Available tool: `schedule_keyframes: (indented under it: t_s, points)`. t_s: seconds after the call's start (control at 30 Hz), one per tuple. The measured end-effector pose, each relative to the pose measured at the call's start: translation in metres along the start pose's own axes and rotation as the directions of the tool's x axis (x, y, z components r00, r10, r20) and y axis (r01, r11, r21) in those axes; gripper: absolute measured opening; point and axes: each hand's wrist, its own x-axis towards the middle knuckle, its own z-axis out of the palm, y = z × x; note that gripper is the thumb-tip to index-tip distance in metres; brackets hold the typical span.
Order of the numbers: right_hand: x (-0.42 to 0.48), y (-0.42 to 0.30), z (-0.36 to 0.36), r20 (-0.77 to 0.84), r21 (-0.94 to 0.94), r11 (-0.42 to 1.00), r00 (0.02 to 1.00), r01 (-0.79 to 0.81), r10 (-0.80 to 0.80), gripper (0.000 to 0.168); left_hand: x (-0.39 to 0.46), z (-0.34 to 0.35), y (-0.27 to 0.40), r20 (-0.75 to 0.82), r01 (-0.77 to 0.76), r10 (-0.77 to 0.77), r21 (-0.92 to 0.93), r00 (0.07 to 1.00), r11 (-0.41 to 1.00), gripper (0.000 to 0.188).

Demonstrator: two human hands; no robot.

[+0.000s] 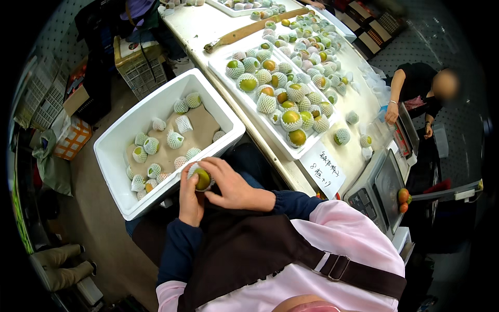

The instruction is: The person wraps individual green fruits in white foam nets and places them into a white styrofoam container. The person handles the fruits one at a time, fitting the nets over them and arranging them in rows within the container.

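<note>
Both my hands hold one green tomato-like fruit (203,179) in a white foam net, just over the near edge of a white foam box (237,126). My left hand (190,199) grips its left side, and my right hand (230,187) has its fingers over the top and right side. Inside the box, several net-wrapped fruits, such as one (151,145) near the middle, lie on brown paper-like sheeting (161,154). On the table to the right, a white foam tray (289,153) is heaped with netted green and orange fruits.
A handwritten paper sheet (322,169) lies by the tray. Beyond it stands a weighing scale (374,191) with orange fruits at its edge. More netted fruits and a long wooden piece (249,30) lie on the table (288,175). Another person (419,85) works across it. Crates (136,66) stand left.
</note>
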Motion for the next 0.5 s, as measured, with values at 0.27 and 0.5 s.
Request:
schedule_keyframes:
  t_s: [0.27, 0.5]
  points:
    - [-0.001, 0.041, -0.019, -0.025, 0.327, 0.849, 0.895, -0.414, 0.446, 0.040, 0.004, 0.003, 0.019, 0.250, 0.081, -0.179, 0.356, 0.952, 0.931, 0.045]
    - [0.023, 0.179, -0.227, -0.312, 0.796, 0.541, 0.583, -0.270, 0.750, 0.032, 0.073, -0.065, 0.104, -0.043, -0.241, 0.356, 0.662, 0.933, 0.710, 0.031]
